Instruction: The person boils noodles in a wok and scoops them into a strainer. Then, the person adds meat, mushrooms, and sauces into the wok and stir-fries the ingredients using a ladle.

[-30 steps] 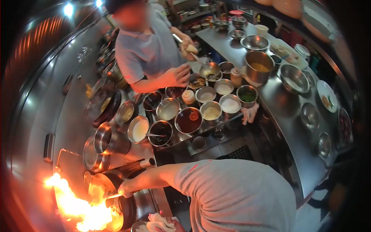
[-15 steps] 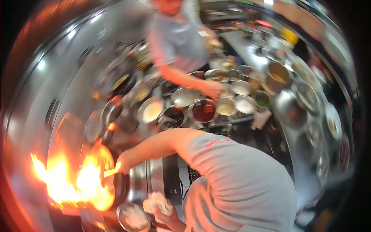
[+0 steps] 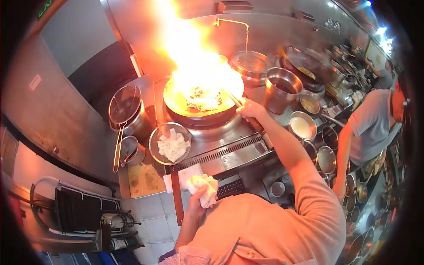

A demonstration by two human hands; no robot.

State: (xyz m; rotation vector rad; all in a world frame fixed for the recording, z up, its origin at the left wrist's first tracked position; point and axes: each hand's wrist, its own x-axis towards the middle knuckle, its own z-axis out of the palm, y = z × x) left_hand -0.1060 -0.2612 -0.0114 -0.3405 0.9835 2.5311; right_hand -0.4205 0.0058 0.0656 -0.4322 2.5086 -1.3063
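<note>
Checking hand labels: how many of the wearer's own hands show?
2. The right hand grips a utensil beside the flaming wok; the left hand holds a white cloth nearer the body. Neither is fully hidden, though the cloth covers part of the left.

- The shirt (image 3: 247, 221) is looking pale grey, taking on an orange-pink tint.
- The right sleeve (image 3: 316, 194) is ending short, on the upper arm.
- A small round button (image 3: 251, 255) is showing low on the shirt, beside a seam (image 3: 235, 245).
- The right hand (image 3: 251, 109) and left hand (image 3: 197, 203) are showing bare.
</note>
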